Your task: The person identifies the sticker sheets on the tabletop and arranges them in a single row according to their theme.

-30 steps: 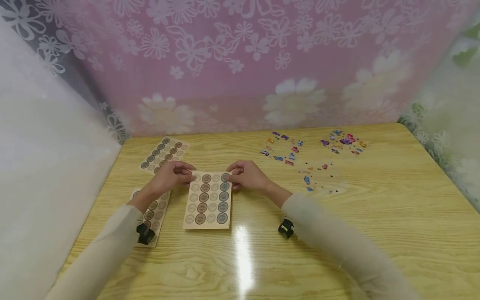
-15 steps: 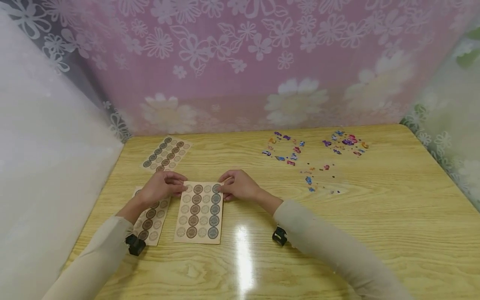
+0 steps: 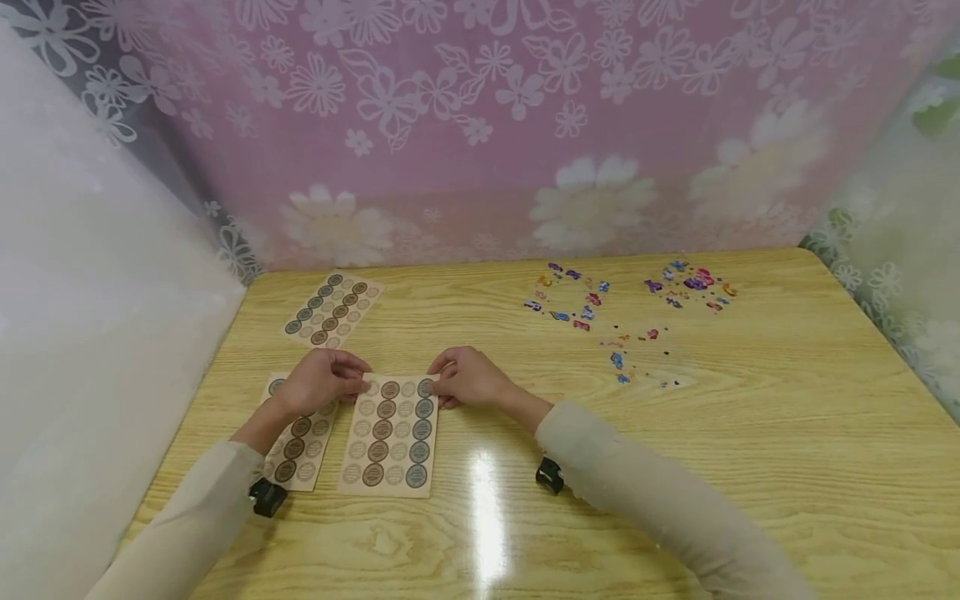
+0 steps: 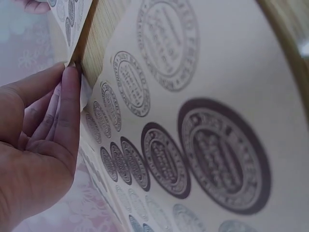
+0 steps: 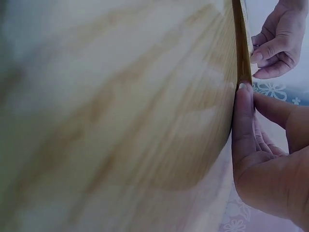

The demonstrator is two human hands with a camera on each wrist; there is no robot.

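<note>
A tan sheet of round printed stickers (image 3: 392,442) lies at the left centre of the table in the head view, in columns of pale, brown and blue-grey circles. My left hand (image 3: 318,383) pinches its top left corner, and my right hand (image 3: 474,379) pinches the top right corner. Under my left hand and wrist, another sticker sheet (image 3: 303,450) is partly hidden. In the left wrist view, thumb and finger of the left hand (image 4: 43,125) meet at a sheet corner. The right wrist view has the right hand (image 5: 270,150) gripping the sheet's edge, seen nearly edge-on.
A further sticker sheet (image 3: 333,308) lies at the table's back left. Small colourful shiny pieces lie in a ring (image 3: 594,299), a cluster (image 3: 695,284) and a loose scatter (image 3: 617,360) at the back right. A floral curtain (image 3: 480,167) hangs behind the table (image 3: 675,467).
The held sheet has moved left and toward the table's front, now close beside the partly covered sheet. Both hands have travelled with it, still pinching its top corners.
</note>
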